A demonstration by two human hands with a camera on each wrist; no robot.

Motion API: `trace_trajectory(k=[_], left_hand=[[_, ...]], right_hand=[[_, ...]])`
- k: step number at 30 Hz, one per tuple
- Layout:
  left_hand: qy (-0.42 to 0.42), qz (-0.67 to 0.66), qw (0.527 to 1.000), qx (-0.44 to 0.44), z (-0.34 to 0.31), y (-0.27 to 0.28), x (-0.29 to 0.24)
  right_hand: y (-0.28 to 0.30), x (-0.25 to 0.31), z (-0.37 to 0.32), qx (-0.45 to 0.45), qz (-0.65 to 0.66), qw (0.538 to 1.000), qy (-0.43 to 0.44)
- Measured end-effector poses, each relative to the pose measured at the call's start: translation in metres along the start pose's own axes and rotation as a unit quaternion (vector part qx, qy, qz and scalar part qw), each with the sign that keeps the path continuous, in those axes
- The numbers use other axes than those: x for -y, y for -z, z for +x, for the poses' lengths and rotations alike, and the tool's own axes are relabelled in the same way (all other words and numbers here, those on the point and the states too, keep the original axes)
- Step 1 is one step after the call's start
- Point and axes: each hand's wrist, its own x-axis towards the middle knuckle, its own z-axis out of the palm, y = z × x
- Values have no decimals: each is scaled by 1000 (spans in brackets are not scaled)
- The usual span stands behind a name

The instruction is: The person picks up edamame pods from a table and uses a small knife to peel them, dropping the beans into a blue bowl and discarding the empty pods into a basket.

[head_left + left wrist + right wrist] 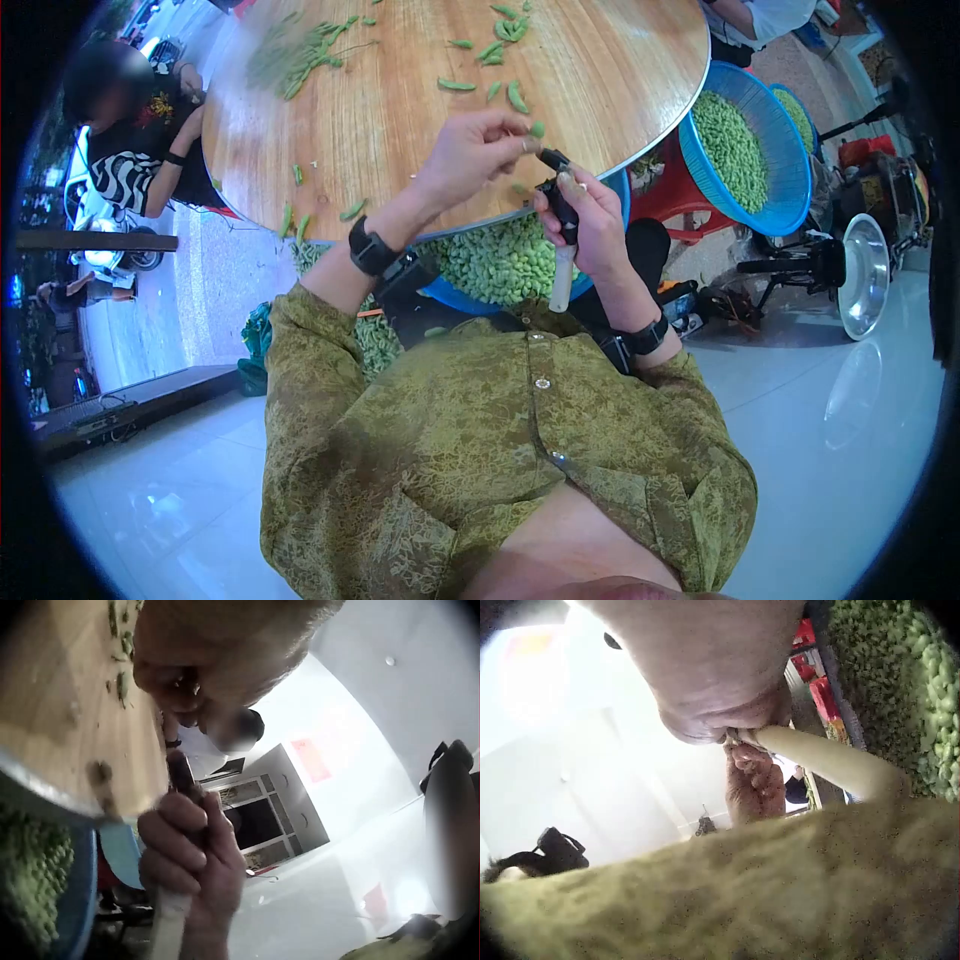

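My left hand point(470, 160), a ring on one finger, is over the near edge of the table and pinches a small green bean pod point(537, 130) at its fingertips. Close beside it, my right hand point(592, 225) grips a tool with a pale handle point(562, 285) and a black upper part point(553, 159). The handle point(829, 757) juts out below that fist in the right wrist view, where the working end is hidden. Beneath both hands sits a blue basin point(445, 293) heaped with shelled green beans point(500, 262).
Loose green pods point(312, 58) lie scattered over the round wooden table point(600, 70). To the right, a blue basket point(790, 180) holds more beans near a metal bowl point(863, 275) and a red stool point(690, 205). Another person point(130, 130) sits on the left.
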Motion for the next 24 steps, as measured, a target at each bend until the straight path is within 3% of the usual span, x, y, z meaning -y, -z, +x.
trace_trajectory(k=[1,5,9,11,15,24], left_hand=[[61,-69,996,18,-7,-3,1],[93,-182,977,61,-26,3,12],[96,-175,978,66,-36,4,23],[107,-108,986,71,-38,4,16],[113,-104,986,61,-42,2,13],[14,-106,994,28,-49,-10,25]], right_hand=[[-1,-1,-1,-2,1,1000,-3],[0,-7,-2,14,5,1000,-28],[-6,-11,-6,63,5,996,-55],[-10,-12,-8,60,8,996,-68],[-12,-12,-11,65,28,996,-59],[-17,-14,-13,28,17,999,-38]])
